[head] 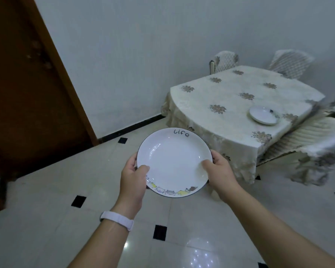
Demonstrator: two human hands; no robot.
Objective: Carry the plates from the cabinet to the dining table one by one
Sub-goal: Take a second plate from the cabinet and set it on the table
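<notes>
A white plate (173,159) with the word "life" and a row of small cartoon figures on its rim is held level in front of me over the floor. My left hand (132,182) grips its left edge, thumb on the rim. On the plate's right edge my right hand (219,171) grips the same way. The dining table (211,97), covered with a cream flowered cloth, stands ahead to the right. A second white plate (263,115) lies on the table near its right edge.
A dark wooden door (27,89) fills the left side. Covered chairs stand behind the table (223,61), (290,63) and at its right (317,147). The floor (46,219) is pale glossy tile with small black squares. A grey wall lies behind.
</notes>
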